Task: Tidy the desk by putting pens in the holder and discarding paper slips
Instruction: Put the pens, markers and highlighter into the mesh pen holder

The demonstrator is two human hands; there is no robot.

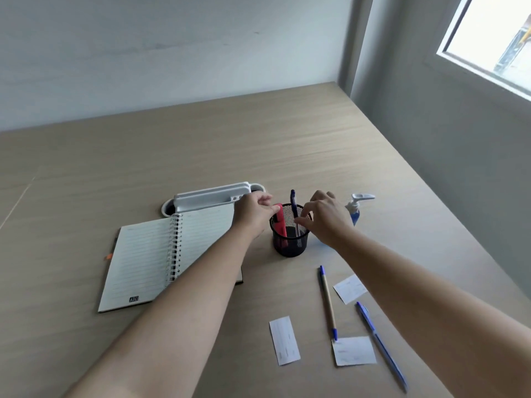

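A black mesh pen holder (289,245) stands mid-desk. My left hand (253,214) grips a red marker (280,222) whose lower end sits inside the holder. My right hand (324,218) hovers at the holder's right rim, fingers pinched near a thin pen standing inside; a dark blue pen (293,201) stands upright in it too. On the desk nearer me lie a tan pen with blue ends (327,303) and a blue pen (380,344). Three white paper slips lie around them: one (284,340), one (354,351), one (349,288).
An open spiral notebook (149,254) lies left of the holder, partly under my left forearm. Behind it sits a white desk cable tray (209,198). A pump bottle (357,208) stands right of my right hand. The desk's right edge runs along a grey wall.
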